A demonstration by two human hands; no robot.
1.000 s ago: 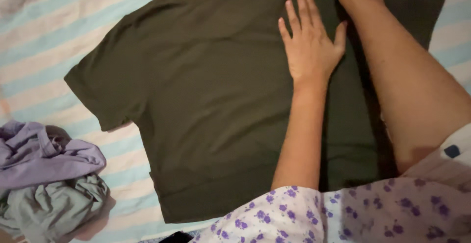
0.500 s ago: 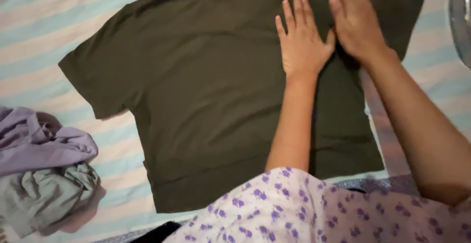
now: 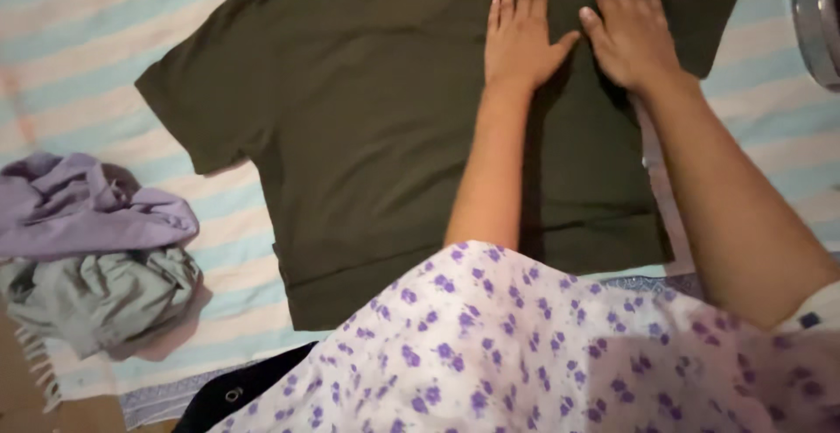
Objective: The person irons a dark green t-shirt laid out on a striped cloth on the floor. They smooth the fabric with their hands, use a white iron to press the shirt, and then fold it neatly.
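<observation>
A dark olive T-shirt (image 3: 367,127) lies spread flat on a striped sheet (image 3: 79,57), one sleeve pointing left. My left hand (image 3: 521,35) rests palm down on the shirt's upper middle, fingers apart. My right hand (image 3: 632,31) lies flat beside it, just to the right, on the shirt near its right sleeve. Neither hand holds anything. My floral purple-and-white garment (image 3: 525,345) covers the shirt's lower right part.
A crumpled heap of lilac cloth (image 3: 87,210) and grey-green cloth (image 3: 105,297) sits at the left on the sheet. A shiny metal object (image 3: 818,13) shows at the top right edge. A dark item (image 3: 245,389) lies at the bottom.
My right hand came down from the top edge to lie flat beside my left hand. The view shifted, so the shirt and cloth heap sit a little higher.
</observation>
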